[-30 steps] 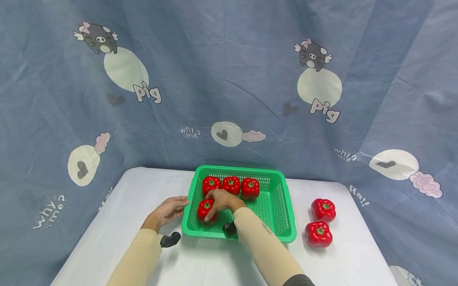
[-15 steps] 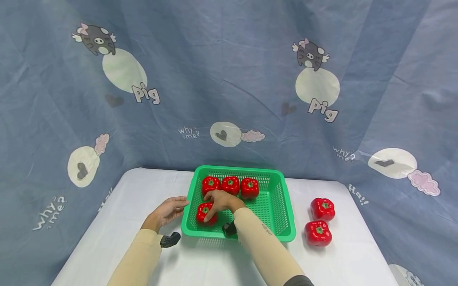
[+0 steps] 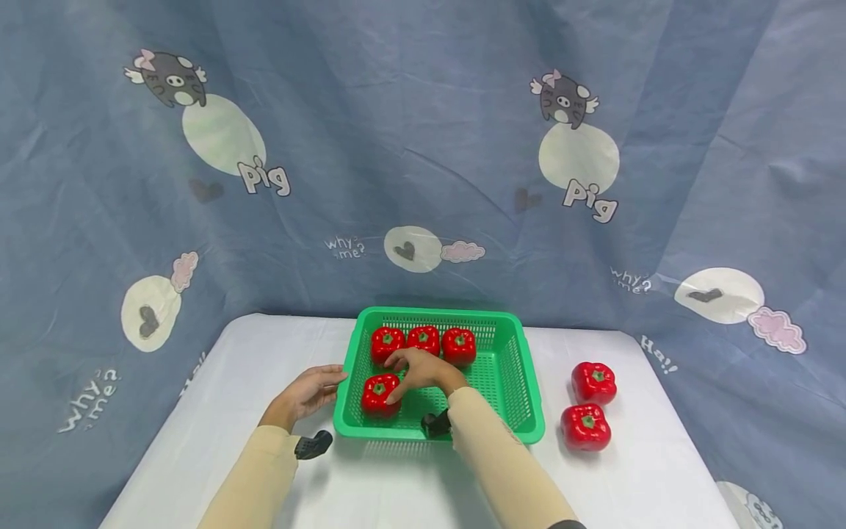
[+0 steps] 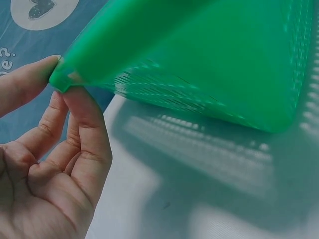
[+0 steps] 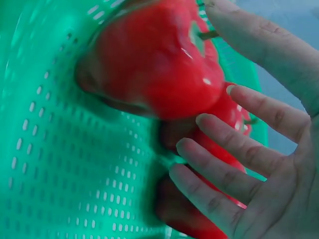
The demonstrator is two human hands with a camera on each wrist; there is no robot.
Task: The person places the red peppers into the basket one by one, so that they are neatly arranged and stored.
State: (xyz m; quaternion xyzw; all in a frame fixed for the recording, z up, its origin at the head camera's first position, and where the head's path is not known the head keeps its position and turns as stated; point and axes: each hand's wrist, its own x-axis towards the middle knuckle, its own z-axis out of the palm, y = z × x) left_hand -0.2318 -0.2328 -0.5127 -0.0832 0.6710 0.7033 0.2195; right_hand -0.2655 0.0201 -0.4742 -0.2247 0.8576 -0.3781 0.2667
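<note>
In the head view, a green plastic basket (image 3: 532,382) stands on the white table. My left hand (image 3: 311,391) is at its left side; the left wrist view shows thumb and forefinger pinching the rim (image 4: 62,79). Four would be too many to single out: several red bell peppers lie inside, a row of them along the back (image 3: 459,347) and one bell pepper (image 3: 378,395) at the front left. Over the basket, my right hand (image 3: 426,369) is just right of that front pepper. Its fingers are spread with nothing between them, the thumb nearest the pepper.
Two more red bell peppers (image 3: 585,427) lie on the white table (image 3: 634,470) to the right of the basket. A blue printed cloth (image 3: 423,147) hangs behind and at the sides. Each wrist wears a black camera (image 3: 313,444).
My right hand has let go of the front-left pepper and drawn off to the right. The left hand stays at the rim. The head view has shifted slightly.
</note>
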